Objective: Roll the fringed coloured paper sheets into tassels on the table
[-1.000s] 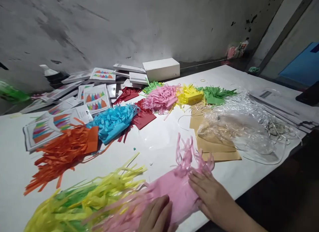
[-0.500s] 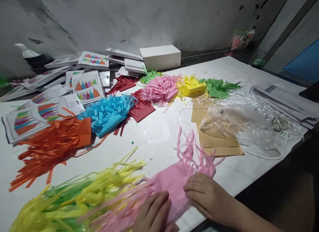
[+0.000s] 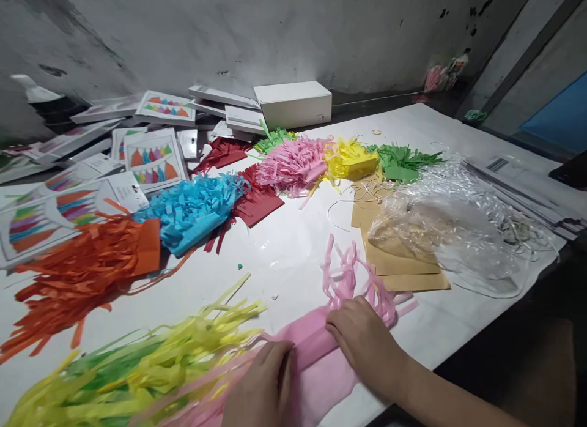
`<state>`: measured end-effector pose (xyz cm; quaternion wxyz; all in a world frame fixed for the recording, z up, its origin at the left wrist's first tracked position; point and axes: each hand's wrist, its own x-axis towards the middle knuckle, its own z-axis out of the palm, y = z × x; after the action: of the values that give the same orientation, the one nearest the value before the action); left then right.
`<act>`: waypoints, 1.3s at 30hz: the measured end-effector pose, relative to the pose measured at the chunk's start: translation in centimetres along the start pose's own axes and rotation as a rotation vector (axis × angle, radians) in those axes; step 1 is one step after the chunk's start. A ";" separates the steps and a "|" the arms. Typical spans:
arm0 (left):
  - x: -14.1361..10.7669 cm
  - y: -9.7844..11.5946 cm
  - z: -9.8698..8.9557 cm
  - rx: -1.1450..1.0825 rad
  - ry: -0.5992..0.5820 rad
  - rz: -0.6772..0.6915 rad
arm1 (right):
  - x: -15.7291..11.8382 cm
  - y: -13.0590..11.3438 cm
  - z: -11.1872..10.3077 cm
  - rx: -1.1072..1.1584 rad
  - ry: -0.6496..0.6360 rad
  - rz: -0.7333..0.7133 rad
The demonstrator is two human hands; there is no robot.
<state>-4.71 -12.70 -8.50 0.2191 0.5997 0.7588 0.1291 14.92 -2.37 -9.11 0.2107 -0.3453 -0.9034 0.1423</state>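
Note:
A sheet of pink tissue paper (image 3: 316,329) with fringed strips at both ends lies at the table's front edge. Its middle is partly folded over into a band. My left hand (image 3: 263,381) is closed on the left side of the fold, fingers curled under. On the right side, my right hand (image 3: 362,338) pinches the same fold, next to the pink fringe. Left of my hands, fringed yellow tissue paper (image 3: 183,353) is spread over green tissue strips (image 3: 132,369). Some pink strips lie across the yellow ones.
Orange (image 3: 147,246), blue (image 3: 197,228) and several other fringed paper bundles run across the white-covered table (image 3: 284,249). Printed packages (image 3: 156,161) and a white box (image 3: 293,106) stand by the wall. Clear plastic bags (image 3: 440,225) lie over brown paper (image 3: 408,265) at right.
The pink paper lay flat under my hands. Now its middle is folded over, and both hands have curled onto the fold, the right a little higher and farther left.

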 end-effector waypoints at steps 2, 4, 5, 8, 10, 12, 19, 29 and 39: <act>1.0 0.6 -0.4 -0.018 -0.053 -0.084 | 0.6 0.0 0.5 -0.029 -0.013 0.016; 1.7 1.0 -0.6 -0.005 -0.096 -0.126 | 1.0 0.1 0.8 -0.059 -0.035 0.029; 1.9 1.2 -0.7 0.006 -0.114 -0.147 | 1.3 0.2 0.9 -0.071 -0.049 0.036; 2.2 1.7 -0.8 0.046 -0.161 -0.208 | 1.9 0.3 0.8 -0.094 -0.091 0.059; 2.2 1.9 -0.8 0.069 -0.172 -0.230 | 2.3 0.2 0.6 -0.103 -0.118 0.071; 2.3 2.1 -0.8 0.069 -0.175 -0.227 | 2.6 0.1 0.3 -0.112 -0.142 0.084; 2.2 1.4 -0.4 0.037 -0.160 -0.223 | 2.8 0.1 0.2 -0.132 -0.195 0.108; 1.9 1.1 1.0 0.169 0.292 0.005 | 2.2 1.1 -0.3 -0.059 -0.196 0.031; 2.7 -0.4 0.9 0.246 0.420 0.300 | 1.5 1.5 -1.1 0.016 -0.103 -0.027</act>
<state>-5.14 -10.28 -9.97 -0.0390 0.6874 0.7003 0.1884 15.27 -0.09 -8.37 0.1685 -0.3235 -0.9164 0.1646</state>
